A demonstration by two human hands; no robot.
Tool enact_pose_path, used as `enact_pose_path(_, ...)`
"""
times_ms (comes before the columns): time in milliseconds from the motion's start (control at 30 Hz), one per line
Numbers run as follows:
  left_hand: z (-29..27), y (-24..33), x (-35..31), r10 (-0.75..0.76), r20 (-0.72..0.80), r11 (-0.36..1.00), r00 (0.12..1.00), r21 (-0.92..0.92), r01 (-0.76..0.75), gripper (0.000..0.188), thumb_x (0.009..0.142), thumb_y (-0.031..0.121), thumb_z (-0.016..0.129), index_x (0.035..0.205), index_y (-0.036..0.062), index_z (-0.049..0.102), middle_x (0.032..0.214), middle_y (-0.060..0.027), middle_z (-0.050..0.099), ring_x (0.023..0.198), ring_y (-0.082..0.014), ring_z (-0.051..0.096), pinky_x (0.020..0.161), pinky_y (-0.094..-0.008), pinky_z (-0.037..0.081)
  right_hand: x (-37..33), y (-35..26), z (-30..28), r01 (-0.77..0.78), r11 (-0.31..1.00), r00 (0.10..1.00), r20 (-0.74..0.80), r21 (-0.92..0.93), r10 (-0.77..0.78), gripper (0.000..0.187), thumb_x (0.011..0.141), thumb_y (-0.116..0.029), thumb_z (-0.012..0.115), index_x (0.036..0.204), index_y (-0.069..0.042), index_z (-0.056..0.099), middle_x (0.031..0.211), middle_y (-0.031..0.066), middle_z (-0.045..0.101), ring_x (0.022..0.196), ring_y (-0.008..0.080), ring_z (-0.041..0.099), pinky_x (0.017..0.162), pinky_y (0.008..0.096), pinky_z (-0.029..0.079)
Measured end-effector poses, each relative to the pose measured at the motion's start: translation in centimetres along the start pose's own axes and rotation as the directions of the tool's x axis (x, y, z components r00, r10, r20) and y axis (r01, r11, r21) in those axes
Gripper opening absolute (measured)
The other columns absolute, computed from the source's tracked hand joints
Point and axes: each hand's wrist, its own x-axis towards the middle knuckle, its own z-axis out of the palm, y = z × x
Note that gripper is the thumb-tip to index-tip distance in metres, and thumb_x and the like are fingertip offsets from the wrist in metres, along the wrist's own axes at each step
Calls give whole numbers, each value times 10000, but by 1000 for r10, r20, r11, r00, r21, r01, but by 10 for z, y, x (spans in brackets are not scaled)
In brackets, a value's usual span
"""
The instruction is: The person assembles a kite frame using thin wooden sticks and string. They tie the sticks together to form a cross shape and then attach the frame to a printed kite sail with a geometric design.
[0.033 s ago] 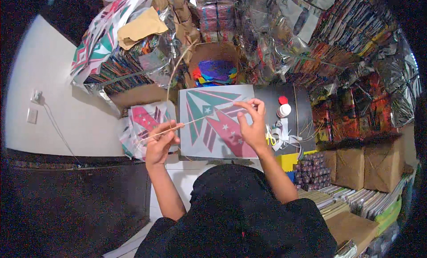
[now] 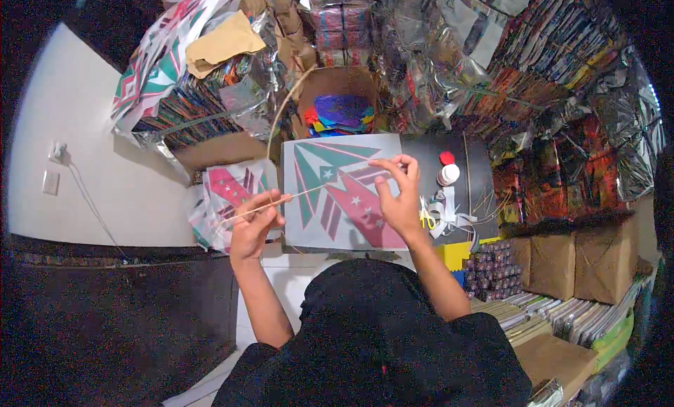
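Note:
My left hand [image 2: 256, 223] is closed around thin bamboo-like sticks over the left edge of a printed sheet. One straight stick [image 2: 306, 191] slants up to the right above the sheet; a long curved stick [image 2: 274, 122] arches up and away from the same hand. Over the sheet's right side, my right hand [image 2: 401, 200] has its thumb and index finger apart, with nothing visible between them. The white square sheet [image 2: 298, 235] lies flat on a dark board, printed with green, red and maroon shapes and stars. The sticks' exact grip is partly hidden by fingers.
Right of the sheet are a white bottle [image 2: 448, 174], a red cap [image 2: 447, 158], yellow-handled scissors [image 2: 427, 221] and white strips [image 2: 442, 214]. More printed sheets [image 2: 228, 189] lie left. A box [image 2: 337, 84] with colourful pieces stands behind. Stacked bundles and brown packages [image 2: 604, 263] crowd around.
The curved stick has swung slightly, its upper part a little to the right. Both hands stay in nearly the same place.

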Motion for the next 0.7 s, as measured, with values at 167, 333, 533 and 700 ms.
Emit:
enact_pose_path(167,18,11,2,-53,31,975,998,216,45,404,899,98,695,1263,-57,611,1183,-213,684,800,-158,677,742,-297,574,20,-16,-9,25,1000,999,-36,-6,-25,353,838,-66,640,1182,-119,702,1123,112,467,1118,264,457,1042,367,336)
enact_pose_path(333,31,20,4,-148,114,950,982,293,109,380,906,78,681,1256,-59,622,1165,-192,696,825,-146,677,755,-293,570,46,-7,-13,135,989,985,-102,-61,-141,466,835,-121,643,1296,-185,655,1141,140,467,1087,293,431,1008,411,331)
enact_pose_path(533,35,19,6,-193,170,935,966,331,128,343,915,9,646,1250,-63,630,1162,-170,701,844,-151,680,765,-293,571,62,-6,-14,155,979,978,-116,-134,-171,505,836,-133,658,1336,-193,630,1163,130,468,1098,290,419,1011,399,321)
enact_pose_path(700,43,22,6,-246,181,929,952,325,178,348,911,-2,642,1252,-68,627,1168,-169,700,845,-155,680,773,-295,568,70,-1,-12,122,978,980,-133,-172,-146,507,845,-154,667,1347,-215,624,1181,127,460,1109,288,413,1012,401,322)
